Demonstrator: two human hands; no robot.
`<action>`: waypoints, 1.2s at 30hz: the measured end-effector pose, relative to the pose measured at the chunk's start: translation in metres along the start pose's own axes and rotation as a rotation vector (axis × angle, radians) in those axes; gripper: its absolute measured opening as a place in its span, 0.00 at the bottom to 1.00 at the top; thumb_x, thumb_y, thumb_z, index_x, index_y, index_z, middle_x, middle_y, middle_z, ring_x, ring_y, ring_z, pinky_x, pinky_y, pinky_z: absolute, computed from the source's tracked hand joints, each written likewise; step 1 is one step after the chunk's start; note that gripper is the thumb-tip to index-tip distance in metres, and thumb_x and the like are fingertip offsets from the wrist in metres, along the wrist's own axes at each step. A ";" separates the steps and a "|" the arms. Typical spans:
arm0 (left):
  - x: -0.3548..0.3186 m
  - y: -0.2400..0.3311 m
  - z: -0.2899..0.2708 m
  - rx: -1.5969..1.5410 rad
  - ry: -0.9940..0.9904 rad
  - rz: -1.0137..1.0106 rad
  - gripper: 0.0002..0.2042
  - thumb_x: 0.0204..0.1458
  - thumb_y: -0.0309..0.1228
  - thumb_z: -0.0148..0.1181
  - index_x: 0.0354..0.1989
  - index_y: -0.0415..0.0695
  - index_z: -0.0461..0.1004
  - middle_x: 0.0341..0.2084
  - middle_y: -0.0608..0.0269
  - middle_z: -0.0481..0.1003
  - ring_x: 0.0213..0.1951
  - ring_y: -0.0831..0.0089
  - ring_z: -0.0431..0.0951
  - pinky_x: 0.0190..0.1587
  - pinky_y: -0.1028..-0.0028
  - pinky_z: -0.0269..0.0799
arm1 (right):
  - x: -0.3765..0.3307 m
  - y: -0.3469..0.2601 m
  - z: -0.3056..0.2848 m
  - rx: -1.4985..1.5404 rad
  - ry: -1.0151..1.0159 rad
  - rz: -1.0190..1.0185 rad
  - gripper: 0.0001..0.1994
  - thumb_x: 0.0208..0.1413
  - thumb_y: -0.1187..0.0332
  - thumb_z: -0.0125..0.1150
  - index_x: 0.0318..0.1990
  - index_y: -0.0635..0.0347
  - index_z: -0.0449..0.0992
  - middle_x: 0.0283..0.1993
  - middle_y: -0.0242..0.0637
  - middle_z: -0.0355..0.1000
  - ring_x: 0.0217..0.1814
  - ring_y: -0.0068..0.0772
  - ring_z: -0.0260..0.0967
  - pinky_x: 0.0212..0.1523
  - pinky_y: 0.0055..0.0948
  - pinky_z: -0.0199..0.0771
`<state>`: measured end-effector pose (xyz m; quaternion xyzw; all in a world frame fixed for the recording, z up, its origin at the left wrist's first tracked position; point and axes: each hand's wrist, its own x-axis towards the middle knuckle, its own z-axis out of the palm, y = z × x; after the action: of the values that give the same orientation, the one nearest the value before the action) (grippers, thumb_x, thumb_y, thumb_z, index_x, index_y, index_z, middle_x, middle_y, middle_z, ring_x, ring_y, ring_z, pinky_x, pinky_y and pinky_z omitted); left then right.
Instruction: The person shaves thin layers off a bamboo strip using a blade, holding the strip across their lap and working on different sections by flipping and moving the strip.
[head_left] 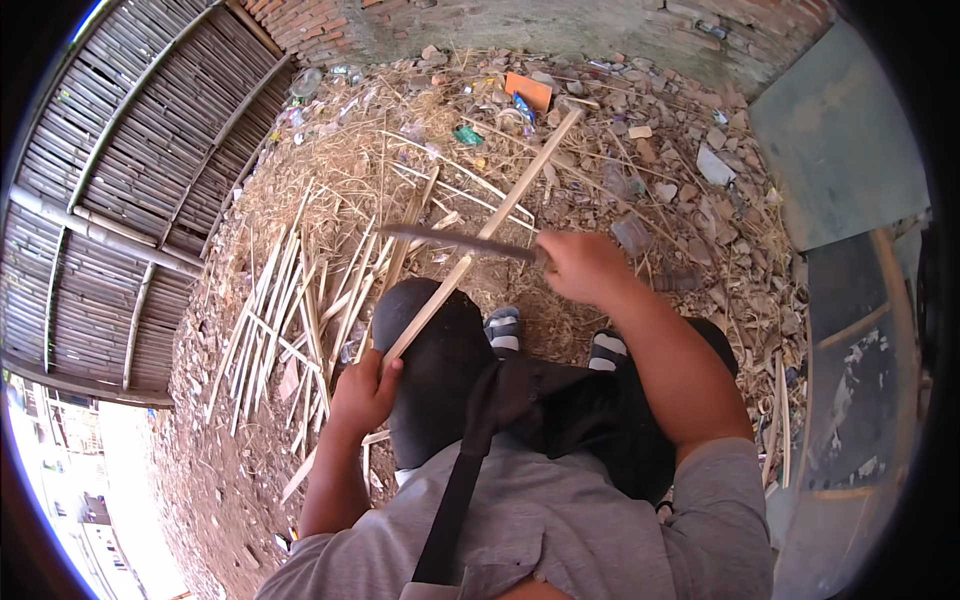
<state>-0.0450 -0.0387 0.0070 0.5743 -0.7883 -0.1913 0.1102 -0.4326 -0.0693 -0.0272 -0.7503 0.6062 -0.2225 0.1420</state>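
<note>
My left hand [366,392] is closed round the near end of a long pale bamboo strip [432,306]. The strip slants up and to the right over my left knee, its far end above the littered ground. My right hand [583,266] grips the handle of a machete [460,239], whose long dark blade points left and lies across the strip near its middle. Whether the blade touches the strip or hangs just over it, I cannot tell. Most of the handle is hidden inside my right fist.
Several split bamboo strips [270,330] lie in a loose pile to the left. Rubble, shavings and litter cover the ground [690,240] ahead. A bamboo slat wall [130,150] stands at the left, a brick wall [560,35] at the back, and grey panels [850,140] at the right.
</note>
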 end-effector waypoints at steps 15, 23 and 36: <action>-0.003 -0.012 -0.027 -0.065 -0.280 -0.102 0.25 0.65 0.48 0.54 0.28 0.34 0.68 0.23 0.39 0.73 0.29 0.39 0.73 0.33 0.52 0.66 | 0.006 -0.014 0.000 -0.055 -0.173 -0.024 0.18 0.48 0.68 0.64 0.48 0.59 0.75 0.34 0.50 0.78 0.38 0.58 0.77 0.39 0.50 0.77; 0.000 -0.017 -0.014 -0.001 -0.237 -0.015 0.23 0.69 0.45 0.49 0.29 0.36 0.68 0.20 0.42 0.70 0.26 0.43 0.71 0.32 0.54 0.65 | 0.003 0.014 0.014 0.235 -0.197 0.056 0.17 0.46 0.64 0.65 0.44 0.60 0.77 0.36 0.47 0.79 0.40 0.53 0.79 0.42 0.48 0.79; -0.007 -0.020 -0.011 0.080 -0.181 0.014 0.21 0.68 0.44 0.50 0.30 0.37 0.67 0.20 0.41 0.72 0.29 0.38 0.74 0.31 0.50 0.65 | 0.007 0.006 0.005 0.066 -0.088 0.145 0.16 0.45 0.66 0.65 0.42 0.60 0.78 0.34 0.51 0.77 0.41 0.56 0.77 0.40 0.51 0.76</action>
<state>-0.0214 -0.0397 0.0086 0.5532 -0.8059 -0.2103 0.0168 -0.4336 -0.0779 -0.0331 -0.7084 0.6443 -0.1986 0.2089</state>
